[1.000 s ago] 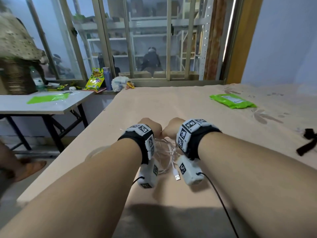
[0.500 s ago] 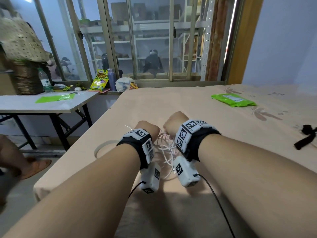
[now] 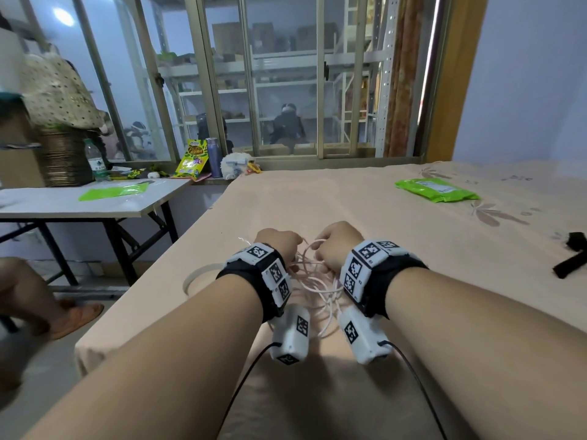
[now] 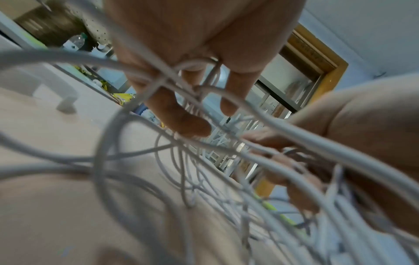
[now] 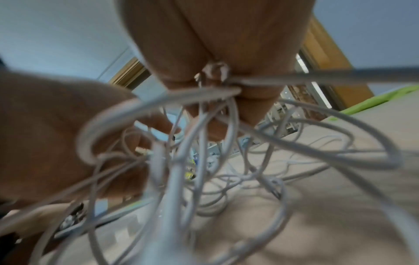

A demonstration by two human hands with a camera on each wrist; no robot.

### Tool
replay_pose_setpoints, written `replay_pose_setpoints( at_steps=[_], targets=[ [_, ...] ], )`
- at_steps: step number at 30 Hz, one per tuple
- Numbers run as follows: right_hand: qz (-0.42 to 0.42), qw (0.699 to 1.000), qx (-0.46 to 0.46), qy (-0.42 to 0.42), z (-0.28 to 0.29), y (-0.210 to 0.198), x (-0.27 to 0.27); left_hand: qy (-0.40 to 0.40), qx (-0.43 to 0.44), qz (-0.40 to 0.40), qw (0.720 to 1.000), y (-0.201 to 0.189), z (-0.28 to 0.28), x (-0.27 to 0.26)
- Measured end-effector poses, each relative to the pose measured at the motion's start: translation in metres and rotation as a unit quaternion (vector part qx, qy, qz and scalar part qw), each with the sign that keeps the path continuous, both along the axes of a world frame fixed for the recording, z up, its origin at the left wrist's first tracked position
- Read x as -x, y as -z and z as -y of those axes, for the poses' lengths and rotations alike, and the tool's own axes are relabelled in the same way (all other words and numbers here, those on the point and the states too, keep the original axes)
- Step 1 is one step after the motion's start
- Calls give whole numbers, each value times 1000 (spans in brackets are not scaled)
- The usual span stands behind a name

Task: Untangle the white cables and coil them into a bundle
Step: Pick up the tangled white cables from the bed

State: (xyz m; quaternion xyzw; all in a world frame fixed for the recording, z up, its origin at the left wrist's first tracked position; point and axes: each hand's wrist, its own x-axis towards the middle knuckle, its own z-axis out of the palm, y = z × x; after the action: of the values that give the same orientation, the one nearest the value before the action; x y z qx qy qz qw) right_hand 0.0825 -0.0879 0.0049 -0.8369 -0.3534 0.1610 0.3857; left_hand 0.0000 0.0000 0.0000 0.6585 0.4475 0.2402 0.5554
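My left hand (image 3: 281, 246) and right hand (image 3: 336, 244) sit close together; the white cables (image 3: 313, 281) fill the gap between them. Bare bed sheet (image 3: 317, 201) lies ahead. To my right lie a green packet (image 3: 436, 190) and black strap (image 3: 571, 258).

A flat bright-green plastic packet (image 3: 436, 190) lies on the peach floral bedsheet (image 3: 365, 211), far right; a black fabric strap (image 3: 570, 258) lies near the right edge. To the left, a white folding desk (image 3: 63, 206) carries a green plastic sheet (image 3: 114, 192) and a clear water bottle (image 3: 95, 160) beside a woven basket (image 3: 65, 157). A yellow-green snack bag (image 3: 192, 158) and a purple metal flask (image 3: 214, 157) stand on the window sill.
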Motion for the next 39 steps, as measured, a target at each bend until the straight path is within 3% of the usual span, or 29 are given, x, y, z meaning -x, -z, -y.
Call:
replay_pose_setpoints(
  at_steps=[3,5,8,10,12,15,16,17,18,20,22,29,32,39],
  targets=[
    [-76,990,-97,74,2,-6,-16,-30,-9,8,999,-1,-1,8],
    [-91,983,-105,117,6,-16,-23,-19,-20,-11,1000,0,-1,11],
    [-8,994,42,98,12,-25,-21,-3,-42,-22,999,3,-3,7],
    [89,983,137,86,17,-27,-13,-19,-40,-44,998,0,-4,3],
    [161,977,137,31,19,-30,0,-25,-159,-152,975,1,-3,1],
    [188,970,96,-120,16,-28,14,-10,-216,-177,960,-3,-9,-3],
    [200,962,109,-152,15,-26,18,-21,-208,-172,963,-4,-10,-4],
    [216,953,129,-169,13,-24,21,-19,-164,-112,980,-2,-10,-5],
    [228,946,150,-173,11,-20,22,-37,-66,-16,997,-5,-8,-6],
    [233,944,169,-163,5,-16,20,-36,-17,51,998,2,-14,-6],
    [220,953,155,-138,2,-15,14,-49,-19,56,997,6,-22,-6],
    [177,977,116,2,-8,-21,-5,17,-51,-21,998,3,-24,1],
    [139,983,88,76,-8,-23,-12,4,-56,-13,998,-1,-17,8],
    [-89,990,-87,73,-6,-26,-26,93,-12,-47,994,-6,-5,21]
  ],
)
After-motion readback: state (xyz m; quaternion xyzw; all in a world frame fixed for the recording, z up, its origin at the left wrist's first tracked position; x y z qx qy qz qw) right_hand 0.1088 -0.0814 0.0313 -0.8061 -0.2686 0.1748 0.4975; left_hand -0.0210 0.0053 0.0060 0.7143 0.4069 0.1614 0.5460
